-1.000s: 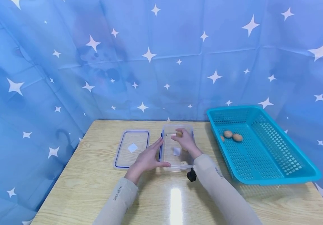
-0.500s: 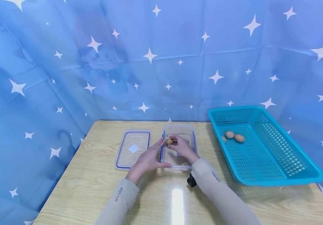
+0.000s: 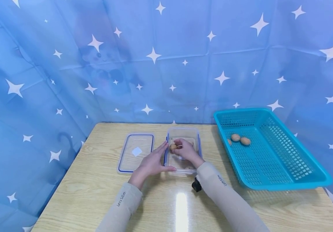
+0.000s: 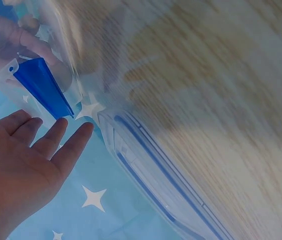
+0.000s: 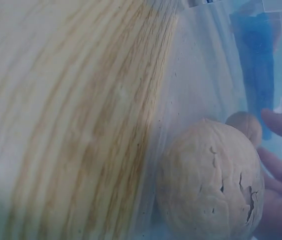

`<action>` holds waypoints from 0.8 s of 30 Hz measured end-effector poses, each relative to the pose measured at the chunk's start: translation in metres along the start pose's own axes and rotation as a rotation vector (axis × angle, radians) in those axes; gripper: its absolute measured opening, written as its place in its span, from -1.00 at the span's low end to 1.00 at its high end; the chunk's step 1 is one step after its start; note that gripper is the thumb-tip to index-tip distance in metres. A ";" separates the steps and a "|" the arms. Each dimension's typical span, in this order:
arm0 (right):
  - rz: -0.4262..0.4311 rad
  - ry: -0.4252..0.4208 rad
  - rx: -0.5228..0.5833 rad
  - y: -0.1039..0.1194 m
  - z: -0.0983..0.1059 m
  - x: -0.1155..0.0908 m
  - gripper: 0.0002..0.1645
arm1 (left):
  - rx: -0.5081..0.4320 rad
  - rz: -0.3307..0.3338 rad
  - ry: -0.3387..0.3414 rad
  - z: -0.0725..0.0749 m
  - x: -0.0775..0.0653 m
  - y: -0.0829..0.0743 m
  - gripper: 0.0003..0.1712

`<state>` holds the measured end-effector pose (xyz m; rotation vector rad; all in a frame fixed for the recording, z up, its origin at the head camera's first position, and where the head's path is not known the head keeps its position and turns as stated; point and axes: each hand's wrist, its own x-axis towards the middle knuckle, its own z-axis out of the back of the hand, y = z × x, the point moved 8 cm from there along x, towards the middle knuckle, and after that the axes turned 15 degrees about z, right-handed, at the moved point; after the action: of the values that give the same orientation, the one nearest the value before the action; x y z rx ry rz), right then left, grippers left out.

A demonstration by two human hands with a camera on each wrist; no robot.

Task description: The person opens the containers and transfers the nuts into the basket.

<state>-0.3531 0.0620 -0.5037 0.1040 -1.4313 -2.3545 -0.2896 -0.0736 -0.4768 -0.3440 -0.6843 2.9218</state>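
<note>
A clear plastic food container [image 3: 183,130] with blue side clips stands at mid-table. My left hand [image 3: 151,163] lies along its left side, fingers straight and spread; the left wrist view has these fingers [image 4: 73,150] beside a blue clip [image 4: 43,85]. Inside the container, my right hand [image 3: 187,151] pinches a walnut [image 3: 173,147] close to the left wall. The same small walnut [image 5: 245,128] shows by the right fingertips in the right wrist view. A large, cracked walnut [image 5: 211,182] lies nearer that camera, in the container.
The container's lid [image 3: 137,138], edged by a blue seal, lies flat left of it. On the right stands a turquoise plastic basket [image 3: 270,174], where several walnuts [image 3: 245,141] sit near its left side. A blue star-printed curtain [image 3: 166,80] hangs behind the wooden table [image 3: 76,193].
My right hand has carried the walnut from the container's back right over to its left wall, hardly moving in the last half second. The left hand has stayed at the container's side.
</note>
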 end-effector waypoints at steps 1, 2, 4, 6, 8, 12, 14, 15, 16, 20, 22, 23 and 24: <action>-0.003 -0.002 0.003 0.000 0.000 0.000 -0.38 | 0.000 0.000 -0.001 0.000 0.000 0.000 0.35; -0.005 -0.002 0.005 -0.001 0.001 0.000 -0.38 | -0.001 0.000 0.000 0.000 0.000 0.000 0.35; -0.010 -0.002 0.004 -0.001 0.001 -0.001 -0.39 | -0.002 0.002 0.001 0.001 0.000 0.000 0.34; -0.016 0.000 0.004 -0.002 0.002 -0.001 -0.40 | -0.003 0.001 0.001 0.001 -0.001 -0.001 0.34; -0.020 -0.001 0.001 -0.001 0.002 -0.001 -0.41 | -0.006 0.001 0.001 0.002 -0.001 -0.001 0.33; -0.023 0.000 -0.011 0.000 0.002 -0.002 -0.45 | -0.010 0.004 -0.001 0.002 -0.002 -0.001 0.33; -0.016 0.004 -0.022 0.001 0.002 -0.002 -0.47 | -0.011 0.003 -0.004 0.001 -0.001 -0.001 0.32; -0.011 0.006 -0.026 0.001 0.001 -0.002 -0.48 | -0.010 0.003 -0.005 0.001 -0.001 -0.001 0.32; -0.009 0.006 -0.026 0.001 0.001 -0.002 -0.48 | -0.009 0.002 -0.006 0.001 -0.001 -0.001 0.31; -0.011 0.003 -0.039 0.002 0.001 -0.003 -0.49 | -0.010 0.001 -0.007 0.001 -0.001 -0.001 0.31; -0.025 0.000 -0.040 0.001 0.001 -0.003 -0.51 | -0.011 0.002 -0.005 0.001 -0.001 -0.001 0.31; -0.031 0.001 -0.039 0.001 0.001 -0.003 -0.53 | -0.011 0.002 -0.004 0.001 -0.001 -0.001 0.31; -0.036 0.002 -0.041 0.001 0.001 -0.004 -0.54 | -0.010 0.001 -0.004 0.001 -0.001 -0.001 0.31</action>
<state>-0.3495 0.0633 -0.5028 0.1213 -1.3902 -2.4112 -0.2886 -0.0728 -0.4753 -0.3394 -0.6998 2.9223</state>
